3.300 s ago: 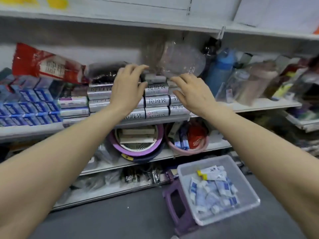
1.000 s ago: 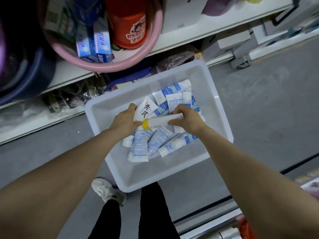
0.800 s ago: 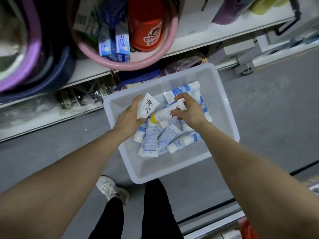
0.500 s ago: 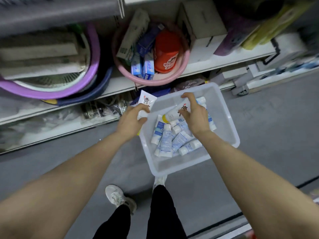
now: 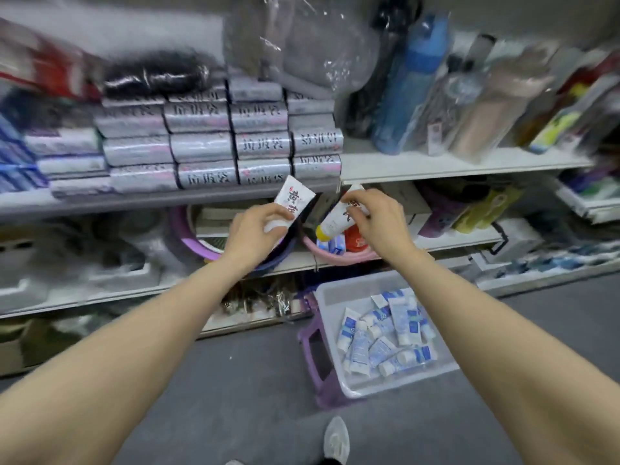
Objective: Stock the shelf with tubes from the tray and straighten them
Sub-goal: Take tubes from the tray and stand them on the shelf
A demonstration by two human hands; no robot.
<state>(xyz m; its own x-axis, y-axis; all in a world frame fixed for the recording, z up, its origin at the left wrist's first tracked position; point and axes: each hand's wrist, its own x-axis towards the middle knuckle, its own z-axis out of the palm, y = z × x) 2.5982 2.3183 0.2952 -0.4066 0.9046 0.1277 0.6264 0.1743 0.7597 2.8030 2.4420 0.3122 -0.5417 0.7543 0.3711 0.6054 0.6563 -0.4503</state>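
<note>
head view: one white tube (image 5: 292,203) is gripped in the left hand (image 5: 258,236), fingers curled round its lower end; a yellow-capped tube (image 5: 335,219) is pinched by the right hand (image 5: 375,218). both are held just below the stacked silver packs (image 5: 221,142) on the shelf (image 5: 453,164). risk: packs could be knocked if tubes are pushed in carelessly. versus 0.5 s ago, hands were raised from the tray (image 5: 339,293), where blue tubes (image 5: 382,333) remain.

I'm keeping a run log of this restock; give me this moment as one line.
left hand: holds white tube | right hand: holds yellow-capped tube | tray: tubes remain
</note>
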